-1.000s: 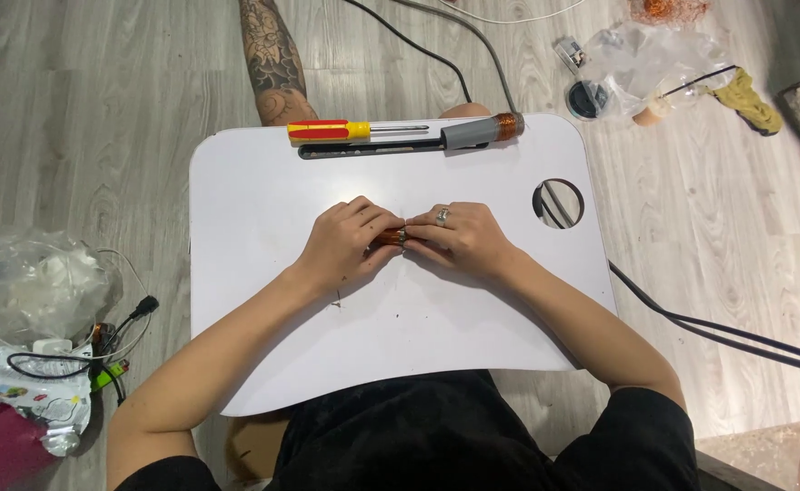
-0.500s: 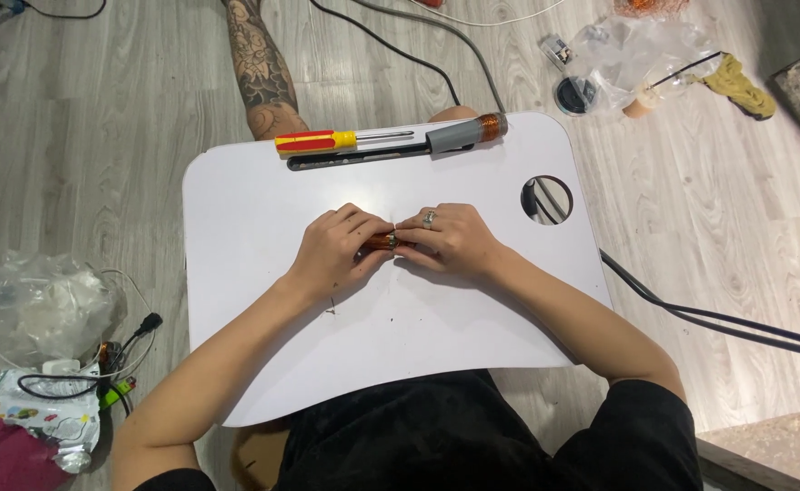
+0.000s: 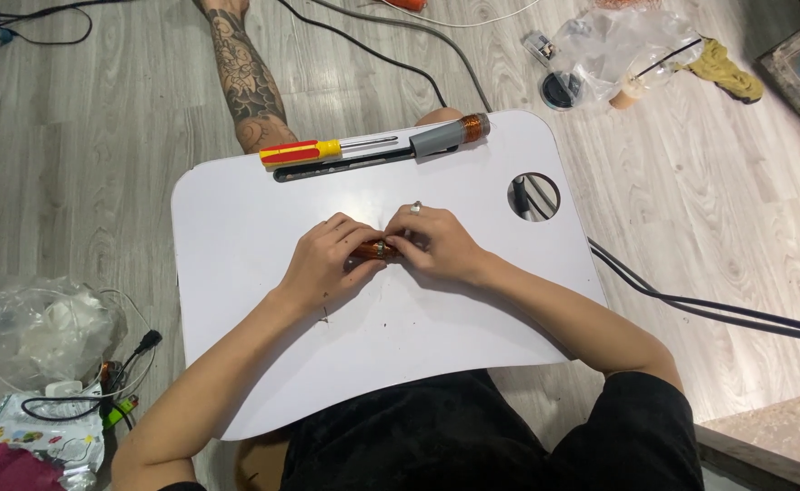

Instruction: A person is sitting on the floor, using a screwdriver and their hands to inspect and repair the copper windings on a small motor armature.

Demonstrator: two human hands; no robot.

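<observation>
Both my hands meet over the middle of a white lap tray (image 3: 236, 227). My left hand (image 3: 332, 259) and my right hand (image 3: 436, 241) together grip a small reddish-brown cylinder wound with copper-coloured wire (image 3: 370, 250); only a short stretch of it shows between the fingers. A ring sits on a finger of my right hand. Along the tray's far edge lie a red and yellow screwdriver (image 3: 313, 151) and a grey-handled tool with a copper coil at its end (image 3: 450, 135).
The tray has a round hole (image 3: 533, 196) at its right side. A tattooed leg (image 3: 245, 86) stretches out beyond the tray. Black cables (image 3: 709, 305) cross the wooden floor on the right. Plastic bags and clutter lie at the left (image 3: 45, 332) and the far right (image 3: 618, 45).
The view has shifted a little. My hands stay together on the small cylinder in the tray's middle, with the fingers slightly rearranged.
</observation>
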